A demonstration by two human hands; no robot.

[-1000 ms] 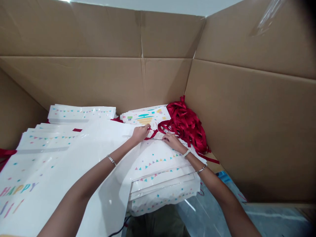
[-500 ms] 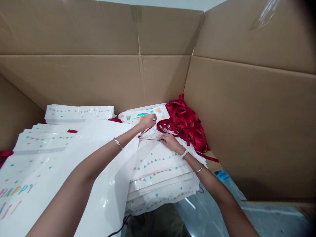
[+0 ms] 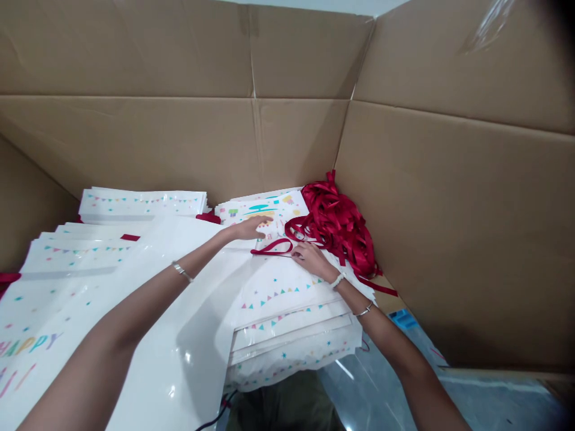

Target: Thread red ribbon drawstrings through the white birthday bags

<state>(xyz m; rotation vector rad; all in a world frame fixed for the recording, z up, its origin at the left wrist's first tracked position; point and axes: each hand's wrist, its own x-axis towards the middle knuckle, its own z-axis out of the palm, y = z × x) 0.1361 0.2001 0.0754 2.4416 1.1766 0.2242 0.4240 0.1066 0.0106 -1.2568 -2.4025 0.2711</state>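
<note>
Over the printed white sheets, my left hand is open, fingers apart, above and left of a red ribbon loop. My right hand is closed at the loop's right end, fingertips pinching the ribbon. The loop lies flat, its narrow end pointing left. Just beyond my right hand, a heap of red ribbons rests on the sheets. A large blank white sheet lies under my left forearm.
Tall cardboard walls stand behind and at the right. Stacks of printed sheets lie at the left. A black cable hangs at the bottom, and a blue packet is at the lower right.
My left hand has let go of the ribbon and moved left, its fingers opening. The loop, earlier drawn up toward that hand, now lies down. My right hand has barely moved.
</note>
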